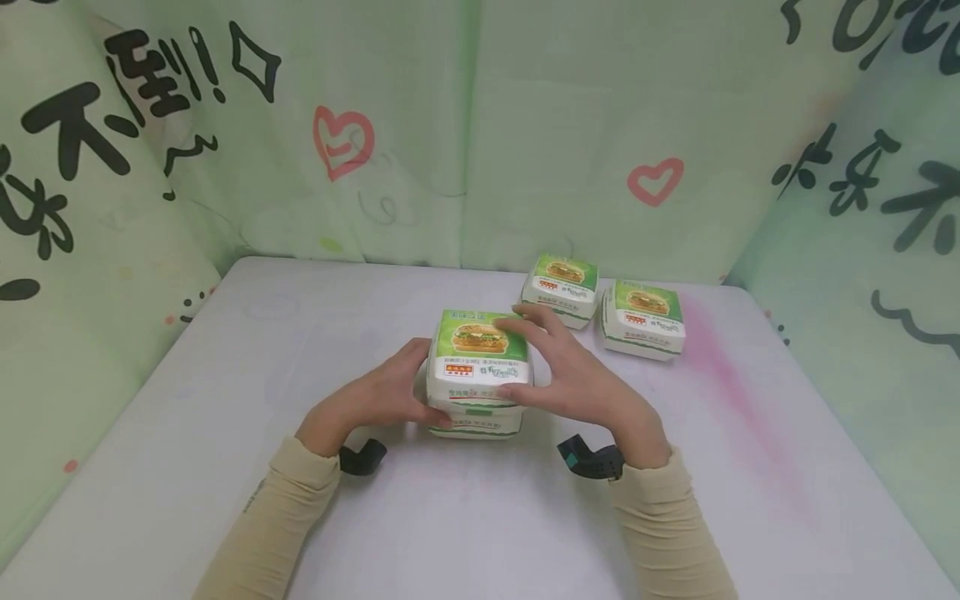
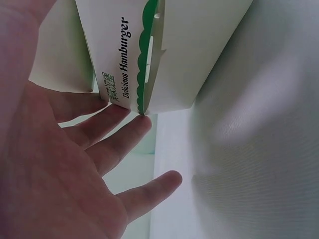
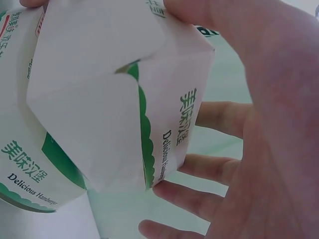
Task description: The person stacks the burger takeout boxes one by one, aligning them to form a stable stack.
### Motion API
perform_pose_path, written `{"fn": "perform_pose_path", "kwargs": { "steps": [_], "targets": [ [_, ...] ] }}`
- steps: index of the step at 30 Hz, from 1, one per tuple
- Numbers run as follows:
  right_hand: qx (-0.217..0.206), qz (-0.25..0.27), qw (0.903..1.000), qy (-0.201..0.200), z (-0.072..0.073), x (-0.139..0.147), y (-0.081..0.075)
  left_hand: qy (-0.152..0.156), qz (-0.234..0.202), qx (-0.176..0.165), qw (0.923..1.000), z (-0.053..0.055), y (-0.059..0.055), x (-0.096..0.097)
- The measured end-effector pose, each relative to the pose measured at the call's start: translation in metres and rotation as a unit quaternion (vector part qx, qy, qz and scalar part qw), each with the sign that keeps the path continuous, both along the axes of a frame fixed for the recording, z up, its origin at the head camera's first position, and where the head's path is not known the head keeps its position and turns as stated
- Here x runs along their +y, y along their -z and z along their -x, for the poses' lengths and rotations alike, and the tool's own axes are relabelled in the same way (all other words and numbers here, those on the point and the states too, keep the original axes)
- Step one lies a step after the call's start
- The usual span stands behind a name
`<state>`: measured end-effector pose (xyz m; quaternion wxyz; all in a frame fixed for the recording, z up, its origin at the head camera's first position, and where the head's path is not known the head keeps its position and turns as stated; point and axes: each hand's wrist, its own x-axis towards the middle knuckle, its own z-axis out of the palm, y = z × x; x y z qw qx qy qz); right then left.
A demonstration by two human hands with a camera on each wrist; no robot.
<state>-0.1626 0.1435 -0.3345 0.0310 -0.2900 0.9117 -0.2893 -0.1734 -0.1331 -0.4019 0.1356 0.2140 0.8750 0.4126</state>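
Two white-and-green paper hamburger boxes stand one over the other near the middle of the table. My right hand point(image 1: 573, 375) grips the upper hamburger box point(image 1: 480, 371), thumb on its front and fingers at its far side. In the right wrist view that upper box is tilted against the lower one. My left hand point(image 1: 382, 387) holds the lower hamburger box point(image 1: 483, 427) from the left, its thumb on the front. The left wrist view shows fingertips at the lower box's green scalloped edge, with the little finger held away.
Behind and to the right sit two more hamburger boxes, one farther back point(image 1: 562, 292) and one nearer point(image 1: 643, 321). The white table point(image 1: 225, 375) has a pink smear on its right side. Pale green printed curtains point(image 1: 525, 150) enclose it at the back and sides.
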Motion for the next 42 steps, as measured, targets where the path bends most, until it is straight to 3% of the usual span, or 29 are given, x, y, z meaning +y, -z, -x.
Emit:
{"fn": "perform_pose_path", "kwargs": {
  "steps": [12,18,25,42],
  "targets": [
    [0.001,0.000,1.0000,0.000,0.000,-0.003,-0.001,0.002,-0.013,-0.011,0.9999,0.001,-0.005,-0.010],
    [0.004,-0.005,1.0000,0.000,0.001,-0.002,-0.002,0.004,-0.040,0.023,0.9989,-0.003,-0.018,-0.019],
    [0.004,0.002,1.0000,-0.003,0.000,0.000,0.000,0.021,-0.072,0.071,0.9946,-0.002,-0.023,-0.009],
    [-0.003,0.003,0.9999,-0.012,-0.001,-0.001,-0.001,0.022,-0.099,0.093,0.9905,-0.005,-0.024,-0.006]
  ]
}}
